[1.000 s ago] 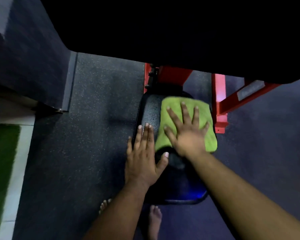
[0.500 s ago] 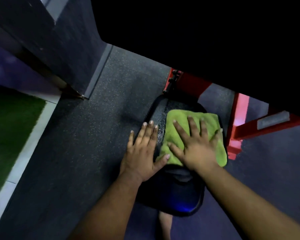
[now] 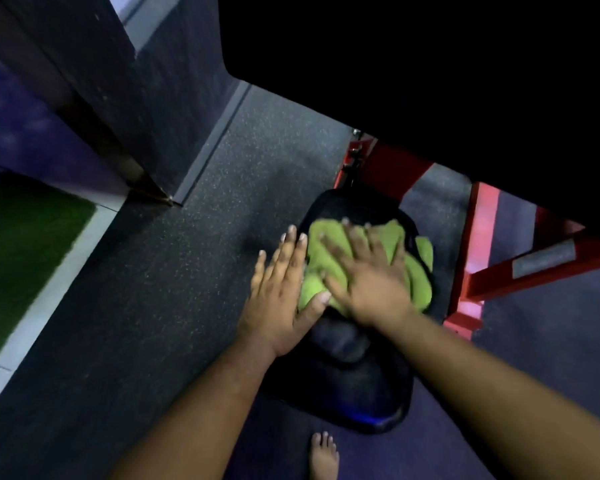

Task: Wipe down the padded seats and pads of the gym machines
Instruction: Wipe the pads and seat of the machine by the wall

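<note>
seat: I see a black padded seat (image 3: 354,382) running from the red frame toward the bottom edge of the view, narrow end at the frame, wide end nearest me. Blue glint on its near rim.
cloth: green cloth (image 3: 418,271) bunched on the far half of the seat, covering it almost edge to edge. Its right part hangs over the seat's right edge.
right hand: right hand (image 3: 368,275) flat on the cloth, fingers spread and straight, pressing it onto the pad. Not curled round anything. Motion-blurred.
left hand: left hand (image 3: 281,289) also flat, fingers straight and together, lying along the seat's left edge. Thumb splayed out, its tip touching the cloth's near left corner. Holds nothing.
contact: the two hands sit just beside each other. Thumb of the left is close to the right hand's thumb, touching or not I can't tell.
frame: red machine frame (image 3: 478,244) at the seat's far end and along its right side, a pale label on one strut.
floor: dark speckled rubber floor (image 3: 187,271), strip of green turf (image 3: 18,251) at the left edge.
foot: one bare foot (image 3: 323,455) on the floor just below the seat's near end.
overhead: big black shape fills the top right, no detail readable.
</note>
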A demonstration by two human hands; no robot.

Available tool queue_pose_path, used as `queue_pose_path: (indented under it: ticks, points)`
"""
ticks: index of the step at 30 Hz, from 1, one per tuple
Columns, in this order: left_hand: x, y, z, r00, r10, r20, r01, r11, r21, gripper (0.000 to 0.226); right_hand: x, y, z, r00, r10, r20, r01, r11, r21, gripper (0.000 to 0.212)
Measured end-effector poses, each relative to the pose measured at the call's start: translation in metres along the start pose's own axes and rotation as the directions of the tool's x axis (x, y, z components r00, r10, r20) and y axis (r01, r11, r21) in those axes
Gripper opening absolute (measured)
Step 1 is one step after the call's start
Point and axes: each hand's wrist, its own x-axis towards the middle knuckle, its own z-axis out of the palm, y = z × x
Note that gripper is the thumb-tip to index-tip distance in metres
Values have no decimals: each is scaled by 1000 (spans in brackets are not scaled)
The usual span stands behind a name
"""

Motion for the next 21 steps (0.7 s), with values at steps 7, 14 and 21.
queue_pose_path:
  ticks: [7,14,21]
  points:
    - [-53,-21,14,960,-234,-157,206,963,-172,95,75,-44,-12,955,297,8,-296,949,111,72]
    - [-103,-32,-8,885,-428,-181,327,851,-412,99,-83,-112,18,988,-134,-71,138,989,55,74]
    - [-88,-8,-14,981,-193,-6,193,981,-24,98,-149,7,29,999,33,16,-34,999,31,84]
